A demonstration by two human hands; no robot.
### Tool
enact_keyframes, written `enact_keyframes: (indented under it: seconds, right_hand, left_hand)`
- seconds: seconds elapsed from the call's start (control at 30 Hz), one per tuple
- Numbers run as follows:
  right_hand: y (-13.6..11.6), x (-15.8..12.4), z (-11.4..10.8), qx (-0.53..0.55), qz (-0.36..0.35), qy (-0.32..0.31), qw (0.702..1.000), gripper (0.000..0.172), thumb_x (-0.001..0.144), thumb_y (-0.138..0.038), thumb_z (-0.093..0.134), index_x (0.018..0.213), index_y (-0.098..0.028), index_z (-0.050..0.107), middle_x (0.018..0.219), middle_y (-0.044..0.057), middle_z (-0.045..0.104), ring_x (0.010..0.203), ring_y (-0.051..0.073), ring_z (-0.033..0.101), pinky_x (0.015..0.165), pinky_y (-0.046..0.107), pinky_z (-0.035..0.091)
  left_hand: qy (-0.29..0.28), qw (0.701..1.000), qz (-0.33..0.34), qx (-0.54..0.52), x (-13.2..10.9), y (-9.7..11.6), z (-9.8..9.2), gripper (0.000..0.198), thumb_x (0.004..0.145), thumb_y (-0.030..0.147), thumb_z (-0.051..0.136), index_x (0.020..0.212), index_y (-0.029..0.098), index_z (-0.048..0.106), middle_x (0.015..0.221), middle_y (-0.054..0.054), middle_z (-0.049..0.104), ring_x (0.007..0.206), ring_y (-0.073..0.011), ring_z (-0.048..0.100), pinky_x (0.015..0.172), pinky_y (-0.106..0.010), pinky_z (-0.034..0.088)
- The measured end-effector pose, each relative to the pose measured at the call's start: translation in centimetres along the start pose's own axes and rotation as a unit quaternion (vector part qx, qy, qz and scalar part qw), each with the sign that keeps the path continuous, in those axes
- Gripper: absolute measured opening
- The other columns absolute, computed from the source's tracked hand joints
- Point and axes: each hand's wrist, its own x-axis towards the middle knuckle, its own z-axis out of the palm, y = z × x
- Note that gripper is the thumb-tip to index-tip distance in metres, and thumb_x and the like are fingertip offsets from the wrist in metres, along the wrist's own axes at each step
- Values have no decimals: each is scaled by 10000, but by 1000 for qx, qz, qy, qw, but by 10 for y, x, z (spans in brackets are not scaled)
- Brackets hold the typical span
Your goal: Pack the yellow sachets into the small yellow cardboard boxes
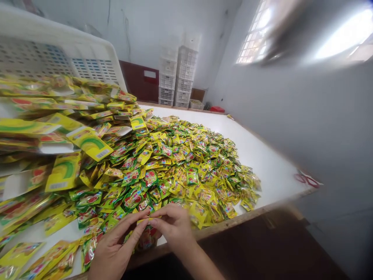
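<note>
My left hand point(115, 249) and my right hand point(173, 225) meet at the table's near edge. Together they pinch a small stack of yellow-green sachets point(147, 237), fingers closed on its top edge. Just beyond my fingers spreads a big heap of loose yellow, green and red sachets point(180, 171) over the white table point(262, 155). To the left lies a pile of flattened yellow cartons point(58, 132) with barcodes showing.
A white perforated plastic crate point(58, 54) stands behind the cartons at the upper left. Stacked white crates point(179, 74) rise against the far wall. Red-handled scissors point(305, 179) lie at the table's right corner. The grey wall runs along the right.
</note>
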Motion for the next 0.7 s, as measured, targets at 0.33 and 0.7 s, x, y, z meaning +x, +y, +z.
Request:
enact_keyframes:
  seconds: [0.33, 0.7]
  right_hand:
    - [1, -15, -6, -59, -106, 9, 993, 105, 794, -292, 760, 895, -280, 789, 901, 57, 691, 805, 197, 655, 682, 318, 562]
    - [-16, -2, -18, -208, -82, -40, 974, 45, 771, -168, 730, 766, -202, 702, 725, 0, 614, 651, 146, 602, 585, 250, 484]
  left_hand:
    - [-37, 990, 135, -34, -2, -11, 5, 247, 814, 239, 695, 1047, 312, 732, 1086, -14, 753, 1039, -234, 693, 939, -362, 569]
    - [-59, 997, 55, 3, -10, -7, 13, 387, 861, 302, 640, 1247, 311, 615, 1230, -33, 693, 1115, -234, 658, 960, -346, 543]
